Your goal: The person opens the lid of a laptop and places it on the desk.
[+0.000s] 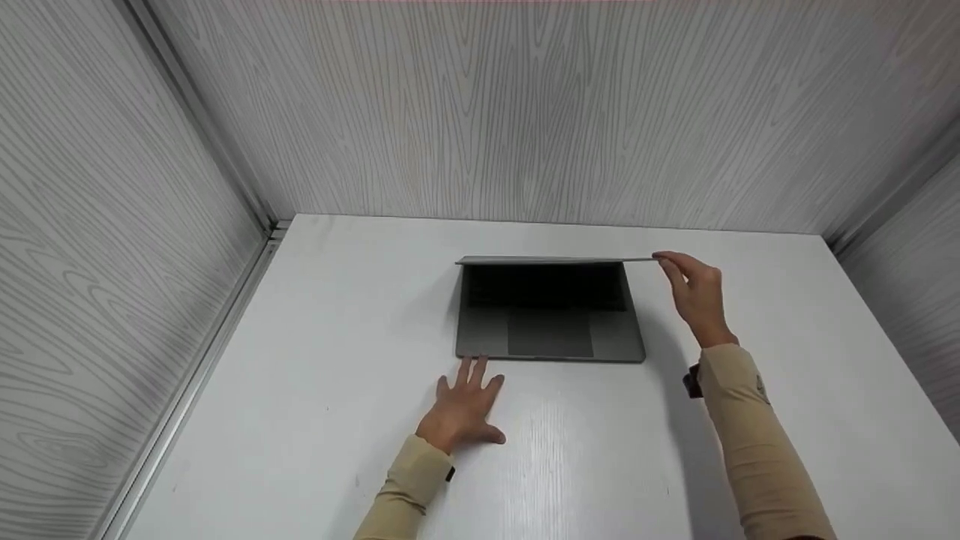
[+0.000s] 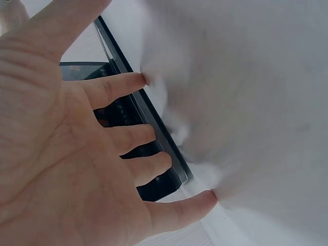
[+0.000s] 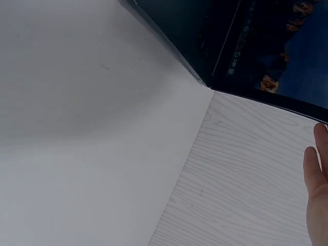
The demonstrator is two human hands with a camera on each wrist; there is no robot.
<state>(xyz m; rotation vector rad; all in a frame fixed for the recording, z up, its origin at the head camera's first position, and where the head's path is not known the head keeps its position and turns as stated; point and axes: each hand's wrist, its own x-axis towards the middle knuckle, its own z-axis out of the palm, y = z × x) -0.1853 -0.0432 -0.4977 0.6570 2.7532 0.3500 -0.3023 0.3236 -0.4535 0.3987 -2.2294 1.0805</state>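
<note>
A grey laptop (image 1: 551,334) sits on the white table with its lid (image 1: 551,260) raised partway, edge-on in the head view. My right hand (image 1: 697,292) pinches the lid's right corner between thumb and fingers. In the right wrist view, the lit screen (image 3: 302,56) shows a blue and brown picture, and fingertips (image 3: 320,134) meet its edge. My left hand (image 1: 463,412) is spread out in front of the laptop, two fingertips right at its front edge. The left wrist view shows the palm (image 2: 72,154) with straight fingers reaching past the laptop's dark edge (image 2: 154,115).
The white table (image 1: 330,337) meets a wood-grain back panel (image 1: 480,112). A similar side panel (image 1: 97,262) and a metal rail (image 1: 202,367) stand on the left. Another panel (image 1: 911,285) rises at the right.
</note>
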